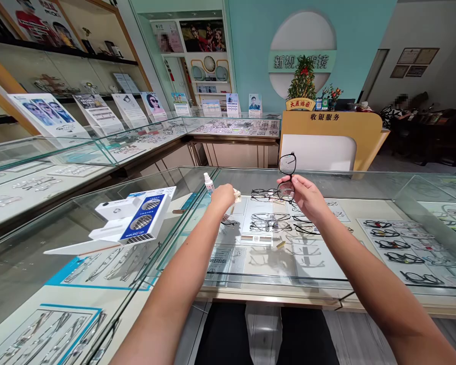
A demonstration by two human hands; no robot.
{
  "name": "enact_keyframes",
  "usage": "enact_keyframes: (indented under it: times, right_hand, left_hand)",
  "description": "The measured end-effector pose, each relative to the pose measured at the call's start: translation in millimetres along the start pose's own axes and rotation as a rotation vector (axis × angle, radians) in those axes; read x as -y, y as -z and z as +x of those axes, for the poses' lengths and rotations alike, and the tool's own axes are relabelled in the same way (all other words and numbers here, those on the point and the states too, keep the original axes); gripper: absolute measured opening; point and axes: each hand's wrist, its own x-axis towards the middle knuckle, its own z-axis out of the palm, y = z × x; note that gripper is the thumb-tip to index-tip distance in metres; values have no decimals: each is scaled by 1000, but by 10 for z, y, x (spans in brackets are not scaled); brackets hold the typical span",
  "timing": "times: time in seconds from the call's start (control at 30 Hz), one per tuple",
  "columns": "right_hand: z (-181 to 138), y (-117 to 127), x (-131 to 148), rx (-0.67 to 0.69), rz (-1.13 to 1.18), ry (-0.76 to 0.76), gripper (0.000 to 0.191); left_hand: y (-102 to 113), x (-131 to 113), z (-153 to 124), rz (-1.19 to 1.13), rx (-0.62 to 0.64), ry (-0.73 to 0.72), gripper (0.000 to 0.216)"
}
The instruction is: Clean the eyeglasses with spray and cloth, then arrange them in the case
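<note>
The right hand (307, 196) holds a pair of black-framed glasses (288, 166) above the glass countertop (365, 183), near the middle of its far edge; the frame stands on end, one lens above the other; thumb and fingers are pinched narrowly on the lower lens rim, and the upper lens rises clear of the hand. The left hand (222, 196) hovers just beside it, toward the far edge too; its fingers are curled shut on a small pale piece (236, 193) that pokes out toward the glasses; what the piece is cannot be told. A small white spray bottle (209, 183) stands upright on the countertop, just beyond the left hand and nearly touching it in the view. Between the two hands shows a second dark pair (264, 193), folded flat; whether it lies on the glass or under it cannot be told. Under the glass, rows of frames lie on pale trays. Toward the left edge of the countertop stand blue-and-white boxes (144, 219), tilted on a white stand, well apart from both hands. Beyond the far edge stands a yellow cashier desk (330, 133) with a potted tree (303, 81) on top.
</note>
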Motion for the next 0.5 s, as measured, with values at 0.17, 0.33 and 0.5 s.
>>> enact_keyframes:
  times: [0.17,0.33,0.5]
  right_hand:
    - [4,21,-10,1,13,-1,41]
    - [12,63,-24,-19,-1,11,38]
    - [-10,5,-25,2,-8,-4,44]
  left_hand:
    - [192,-61,-72,-108,-224,-37,21]
    - [268,-299,-273,-625,-406,-358,22]
    - [213,-622,-595,-858,-399,-701,24]
